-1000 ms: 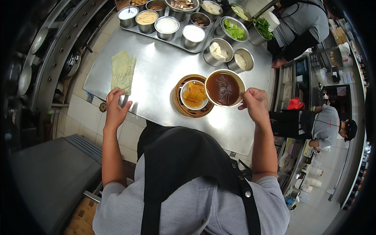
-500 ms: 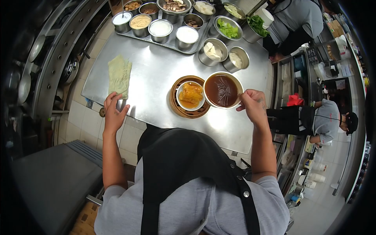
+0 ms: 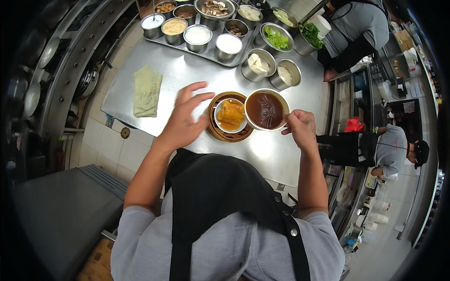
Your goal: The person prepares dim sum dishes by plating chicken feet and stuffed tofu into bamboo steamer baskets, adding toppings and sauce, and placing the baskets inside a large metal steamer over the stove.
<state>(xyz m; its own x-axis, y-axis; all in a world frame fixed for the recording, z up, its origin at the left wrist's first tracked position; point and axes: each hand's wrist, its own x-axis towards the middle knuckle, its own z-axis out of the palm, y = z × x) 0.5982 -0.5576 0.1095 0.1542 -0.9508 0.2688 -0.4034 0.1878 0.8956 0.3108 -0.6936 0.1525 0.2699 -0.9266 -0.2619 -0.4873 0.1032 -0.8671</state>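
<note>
My right hand (image 3: 301, 127) pinches the rim of a pale bowl (image 3: 267, 109) of brown broth with thin strands in it. My left hand (image 3: 187, 116) hovers over the steel table with fingers spread and holds nothing, just left of a round bamboo steamer (image 3: 213, 127). Inside the steamer is a small white dish (image 3: 230, 115) with orange-yellow food in sauce. The bowl is at the steamer's right edge; whether they touch I cannot tell. A folded pale green cloth (image 3: 147, 92) lies farther left on the table.
A tray (image 3: 206, 55) of metal tubs with ingredients stands along the table's far edge. Beside it are tubs of white pieces (image 3: 258, 64) and a bowl of lettuce (image 3: 276, 37). One person (image 3: 361, 28) is at the upper right, another (image 3: 391, 147) farther right near shelves.
My left hand has left the green cloth and moved right, towards the steamer. My right hand still holds the bowl in nearly the same place.
</note>
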